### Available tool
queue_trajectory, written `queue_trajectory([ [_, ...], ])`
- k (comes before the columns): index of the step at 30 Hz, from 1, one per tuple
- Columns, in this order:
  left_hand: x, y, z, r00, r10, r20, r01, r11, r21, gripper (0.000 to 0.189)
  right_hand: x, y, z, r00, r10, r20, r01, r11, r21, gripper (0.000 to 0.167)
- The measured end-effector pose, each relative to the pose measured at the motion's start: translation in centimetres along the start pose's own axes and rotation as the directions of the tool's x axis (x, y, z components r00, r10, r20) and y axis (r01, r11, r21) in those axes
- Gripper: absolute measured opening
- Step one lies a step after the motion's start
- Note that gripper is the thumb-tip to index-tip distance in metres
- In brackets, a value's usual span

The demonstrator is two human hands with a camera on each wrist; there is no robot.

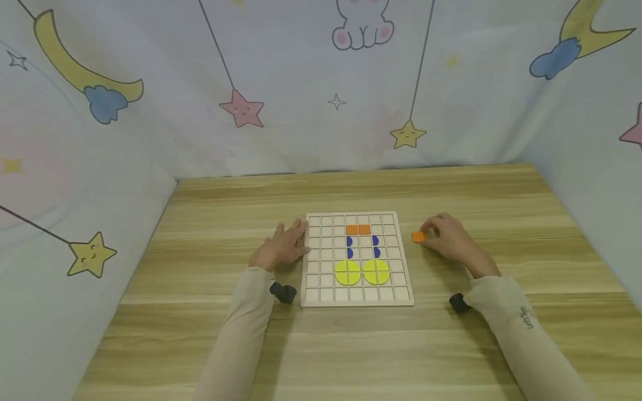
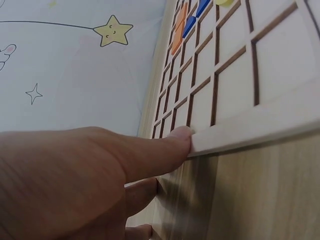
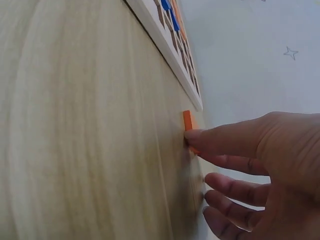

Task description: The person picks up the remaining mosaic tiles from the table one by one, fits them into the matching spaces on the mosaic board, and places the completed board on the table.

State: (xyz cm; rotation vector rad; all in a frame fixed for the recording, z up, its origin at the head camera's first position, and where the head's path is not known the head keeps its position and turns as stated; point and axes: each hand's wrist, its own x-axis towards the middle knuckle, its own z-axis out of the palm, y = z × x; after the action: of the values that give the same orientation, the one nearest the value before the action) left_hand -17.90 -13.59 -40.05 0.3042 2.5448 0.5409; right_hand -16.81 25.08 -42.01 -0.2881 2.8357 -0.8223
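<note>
A square wooden grid board [image 1: 327, 294] lies flat on the table, divided into small square cells. Two orange square tiles [image 1: 358, 229] sit side by side in an upper row. Below them are dark blue half-round tiles [image 1: 349, 247] in two columns, and lower still yellow quarter tiles form two yellow circles [image 1: 376, 272]. My left hand [image 1: 283, 245] rests at the board's left edge, fingers extended, the thumb touching the rim in the left wrist view. Right of the board, my right hand [image 1: 450, 239] pinches another orange tile [image 3: 188, 122] between thumb and index finger, close over the table.
The wooden table [image 1: 225, 211] extends around the board on all sides. A white cloth backdrop [image 1: 301, 139] printed with stars and moons hangs behind and along both sides. Black wrist cameras [image 1: 283, 292] sit at both sleeve cuffs.
</note>
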Motion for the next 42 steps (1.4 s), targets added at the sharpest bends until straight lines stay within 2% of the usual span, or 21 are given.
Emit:
queue_trajectory([
  [9, -0.1, -0.1, 0.0, 1.000, 0.007, 0.000, -0.007, 1.000, -0.022, 0.069, 0.0, 0.6, 0.5, 0.998, -0.038, -0.054, 0.037, 0.999, -0.014, 0.028],
  [15, -0.1, 0.0, 0.1, 1.000, 0.006, -0.001, -0.006, 1.000, -0.012, 0.069, 0.2, 0.5, 0.6, 0.997, -0.056, -0.056, 0.058, 0.998, 0.040, 0.029],
  [21, -0.1, 0.0, 0.0, 1.000, -0.004, 0.002, 0.004, 1.000, -0.002, 0.069, 1.7, -0.8, 0.9, 0.994, -0.103, -0.032, 0.105, 0.992, 0.065, 0.024],
  [29, -0.1, 0.0, -0.2, 1.000, -0.007, 0.010, 0.007, 1.000, 0.000, 0.069, 4.3, -3.2, 2.1, 0.979, -0.201, 0.014, 0.201, 0.979, 0.037, 0.020],
  [35, -0.2, 0.1, 0.0, 1.000, -0.004, 0.016, 0.004, 1.000, -0.004, 0.070, 5.0, -4.5, 2.8, 0.978, -0.204, 0.047, 0.204, 0.979, 0.003, 0.021],
  [42, -0.3, 0.1, 0.0, 1.000, 0.005, 0.007, -0.005, 1.000, 0.000, 0.070, 4.9, -5.1, 2.9, 0.980, -0.194, 0.044, 0.195, 0.981, -0.020, 0.022],
])
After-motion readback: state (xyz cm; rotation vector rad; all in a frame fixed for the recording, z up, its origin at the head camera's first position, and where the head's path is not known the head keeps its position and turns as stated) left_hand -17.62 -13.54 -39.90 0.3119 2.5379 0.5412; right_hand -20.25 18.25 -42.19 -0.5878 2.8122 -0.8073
